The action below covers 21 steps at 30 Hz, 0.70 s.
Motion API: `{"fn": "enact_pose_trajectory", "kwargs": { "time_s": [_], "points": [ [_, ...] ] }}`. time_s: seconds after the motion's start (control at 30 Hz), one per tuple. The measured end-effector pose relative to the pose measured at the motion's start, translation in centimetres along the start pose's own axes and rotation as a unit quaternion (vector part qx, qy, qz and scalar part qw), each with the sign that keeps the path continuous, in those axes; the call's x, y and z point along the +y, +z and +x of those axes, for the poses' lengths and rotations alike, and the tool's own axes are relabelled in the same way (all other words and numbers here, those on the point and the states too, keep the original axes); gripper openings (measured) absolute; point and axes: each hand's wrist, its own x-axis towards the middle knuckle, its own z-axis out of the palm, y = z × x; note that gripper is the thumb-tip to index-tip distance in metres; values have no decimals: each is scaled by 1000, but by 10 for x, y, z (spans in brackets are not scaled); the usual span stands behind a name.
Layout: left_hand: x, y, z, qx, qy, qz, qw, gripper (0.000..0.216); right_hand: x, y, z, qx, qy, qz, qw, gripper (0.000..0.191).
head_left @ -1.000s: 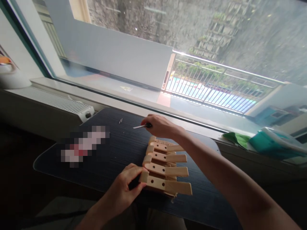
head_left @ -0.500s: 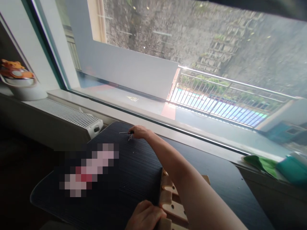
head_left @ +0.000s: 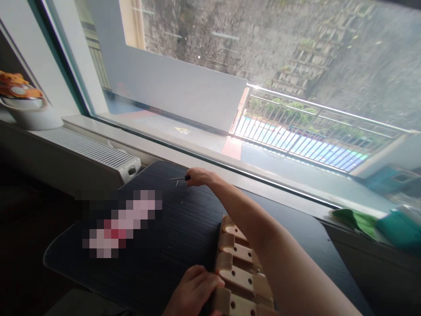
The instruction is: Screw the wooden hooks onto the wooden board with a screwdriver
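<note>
My right hand point(head_left: 199, 177) is stretched out over the far part of the dark table point(head_left: 154, 263), its fingers closed on the black handle of a screwdriver point(head_left: 177, 178). The thin metal shaft points left. Just below the shaft, a small metal piece, perhaps a screw point(head_left: 176, 183), shows against the tabletop. Near the front edge, my left hand point(head_left: 194, 287) is curled over the left side of a pale wooden piece point(head_left: 241, 278) with rows of notches and dark round holes. My right forearm crosses above this piece and hides part of it.
A blurred pinkish patch point(head_left: 131, 217) covers something on the table's left. Behind it runs a white heater point(head_left: 98, 153) with a white container topped by an orange figure point(head_left: 24, 105). A green cloth point(head_left: 353, 223) and a teal object point(head_left: 396, 230) lie by the window at right.
My right hand has drawn slightly right with the screwdriver, away from the small metal piece. My left hand stays on the wooden piece, more of which shows as the view shifts.
</note>
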Motion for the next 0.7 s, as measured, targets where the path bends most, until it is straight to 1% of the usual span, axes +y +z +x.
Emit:
{"fn": "enact_pose_trajectory", "kwargs": {
  "time_s": [0.07, 0.1, 0.13, 0.17, 0.2, 0.23, 0.27, 0.33, 0.4, 0.47, 0.57, 0.63, 0.7],
  "points": [
    [5, 1, -2, 8, -36, -13, 999, 38, -1, -12, -33, 14, -17, 13, 1000, 24],
    [8, 2, -3, 4, -70, -17, 997, 37, -2, -17, -55, 22, -30, 21, 999, 24],
    [11, 3, -2, 1, -92, -26, 995, 33, -2, -22, -79, 29, -39, 27, 998, 24],
    [14, 3, -2, -18, -127, -35, 991, 30, -3, -26, -106, 38, -52, 38, 997, 23],
    [16, 3, -2, -25, -157, -44, 986, 28, -5, -28, -135, 57, -83, 59, 993, 22],
    [17, 3, -2, -31, -168, -51, 984, 28, -9, -28, -164, 74, -100, 78, 989, 20],
    [17, 2, -1, -32, -171, -53, 983, 27, -13, -27, -193, 75, -107, 95, 987, 17],
    [17, 1, -1, -40, -171, -57, 983, 26, -24, -17, -245, 54, -96, 128, 986, 16],
    [16, 0, -1, -37, -166, -61, 984, 26, -35, 1, -285, 22, -75, 140, 987, 19],
    [16, -1, 0, -47, -164, -63, 983, 23, -42, 23, -309, 13, -47, 124, 991, 20],
    [17, -1, 0, -59, -165, -67, 982, 21, -46, 50, -324, 30, -15, 79, 996, 16],
    [17, -1, 0, -64, -164, -68, 982, 22, -46, 60, -326, 37, -17, 47, 998, 12],
    [17, -1, 0, -68, -163, -67, 982, 23, -45, 63, -324, 34, -27, 24, 999, 9]
  ]
}}
